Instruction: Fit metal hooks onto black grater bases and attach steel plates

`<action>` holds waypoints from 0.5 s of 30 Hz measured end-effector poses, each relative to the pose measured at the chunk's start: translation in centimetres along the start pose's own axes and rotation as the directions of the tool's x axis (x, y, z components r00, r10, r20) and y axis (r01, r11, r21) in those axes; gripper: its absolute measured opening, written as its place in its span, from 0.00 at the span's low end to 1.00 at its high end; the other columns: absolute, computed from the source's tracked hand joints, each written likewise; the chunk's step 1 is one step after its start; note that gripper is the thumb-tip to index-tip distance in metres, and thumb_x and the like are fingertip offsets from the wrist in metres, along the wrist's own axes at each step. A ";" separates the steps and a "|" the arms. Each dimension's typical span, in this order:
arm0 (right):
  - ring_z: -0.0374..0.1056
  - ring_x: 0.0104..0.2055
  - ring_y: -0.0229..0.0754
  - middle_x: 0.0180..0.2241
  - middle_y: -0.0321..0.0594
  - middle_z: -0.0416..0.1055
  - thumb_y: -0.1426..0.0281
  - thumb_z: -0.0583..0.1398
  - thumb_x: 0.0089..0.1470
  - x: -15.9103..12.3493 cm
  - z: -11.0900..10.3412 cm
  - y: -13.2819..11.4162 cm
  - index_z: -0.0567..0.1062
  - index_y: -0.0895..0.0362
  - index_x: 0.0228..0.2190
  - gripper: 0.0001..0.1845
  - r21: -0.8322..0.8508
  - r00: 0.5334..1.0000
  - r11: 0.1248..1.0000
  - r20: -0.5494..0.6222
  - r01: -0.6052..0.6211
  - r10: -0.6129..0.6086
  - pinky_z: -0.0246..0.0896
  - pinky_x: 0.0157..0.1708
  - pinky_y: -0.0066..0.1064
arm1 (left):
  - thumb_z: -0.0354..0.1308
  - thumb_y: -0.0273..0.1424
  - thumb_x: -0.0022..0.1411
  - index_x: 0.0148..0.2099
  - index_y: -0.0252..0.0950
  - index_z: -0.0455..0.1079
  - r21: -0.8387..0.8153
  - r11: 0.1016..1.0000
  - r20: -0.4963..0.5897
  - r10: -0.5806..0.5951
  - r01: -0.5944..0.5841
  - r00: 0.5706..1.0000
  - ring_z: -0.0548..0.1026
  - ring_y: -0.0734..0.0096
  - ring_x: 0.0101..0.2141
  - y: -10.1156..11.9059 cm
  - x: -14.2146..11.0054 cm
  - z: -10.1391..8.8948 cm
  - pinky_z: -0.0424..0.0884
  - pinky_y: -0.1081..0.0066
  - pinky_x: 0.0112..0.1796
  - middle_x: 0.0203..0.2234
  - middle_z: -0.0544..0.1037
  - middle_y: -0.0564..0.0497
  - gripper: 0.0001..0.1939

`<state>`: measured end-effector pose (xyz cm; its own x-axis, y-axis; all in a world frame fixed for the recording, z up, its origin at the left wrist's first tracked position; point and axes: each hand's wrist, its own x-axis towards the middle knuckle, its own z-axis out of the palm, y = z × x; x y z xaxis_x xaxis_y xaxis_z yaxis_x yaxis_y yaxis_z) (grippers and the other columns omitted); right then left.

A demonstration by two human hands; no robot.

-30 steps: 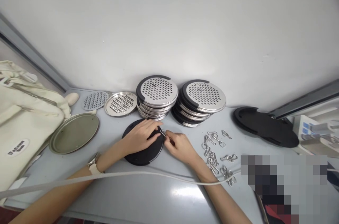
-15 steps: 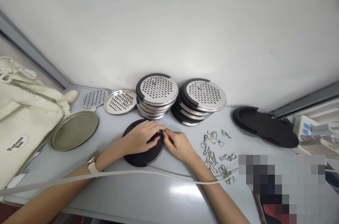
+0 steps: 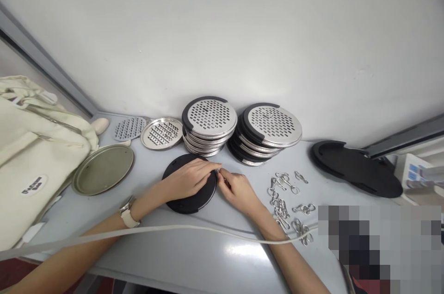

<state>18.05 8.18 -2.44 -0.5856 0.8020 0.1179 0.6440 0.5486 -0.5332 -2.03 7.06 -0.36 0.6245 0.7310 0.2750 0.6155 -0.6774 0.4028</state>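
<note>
A round black disc (image 3: 189, 197) lies on the table in front of me, with a thin metallic edge showing at its lower right. My left hand (image 3: 190, 177) rests over its top, fingers reaching to the right rim and holding it there. Close by, my right hand (image 3: 237, 190) pinches a small metal clip (image 3: 218, 171) at that rim, its fingertips almost meeting the left ones. Most of the clip is hidden by my fingers. Loose metal clips with rings (image 3: 282, 208) are scattered right of my right hand.
Two stacks of round graters, a left one (image 3: 211, 120) and a right one (image 3: 274, 125), stand by the wall. Further left lie a loose grater (image 3: 162, 134), a greenish round tray (image 3: 104, 171) and a cream bag (image 3: 41, 146). Black discs (image 3: 357, 169) lie right. A white cable (image 3: 166, 228) crosses in front.
The view has shifted slightly, so most things appear further right. My left thumb has drawn closer to the fingers. Both hands stay together at the disc's right rim.
</note>
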 end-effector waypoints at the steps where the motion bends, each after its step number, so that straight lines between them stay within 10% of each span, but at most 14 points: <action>1: 0.63 0.22 0.37 0.21 0.35 0.68 0.67 0.46 0.63 0.0 0.1 0.0 0.68 0.56 0.31 0.14 -0.006 1.000 1.000 -0.004 0.002 -0.002 0.48 0.25 0.26 | 0.44 0.21 0.65 0.61 0.36 0.57 -0.007 1.000 0.002 -0.007 0.007 1.000 0.68 0.66 0.53 0.0 0.0 0.0 0.64 0.63 0.54 0.53 0.70 0.47 0.22; 15: 0.62 0.20 0.36 0.19 0.33 0.66 0.67 0.46 0.64 0.1 0.5 0.2 0.66 0.55 0.30 0.14 -0.022 0.999 1.000 -0.035 -0.001 0.000 0.46 0.24 0.26 | 0.49 0.24 0.65 0.50 0.35 0.63 0.037 0.993 -0.075 -0.108 0.111 0.991 0.69 0.64 0.44 0.7 0.2 -0.1 0.67 0.62 0.48 0.40 0.72 0.48 0.12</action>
<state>17.84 8.29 -2.94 -0.5680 0.8098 0.1468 0.6554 0.5529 -0.5146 -1.52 6.78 0.03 0.5167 0.8039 0.2945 0.6982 -0.5947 0.3985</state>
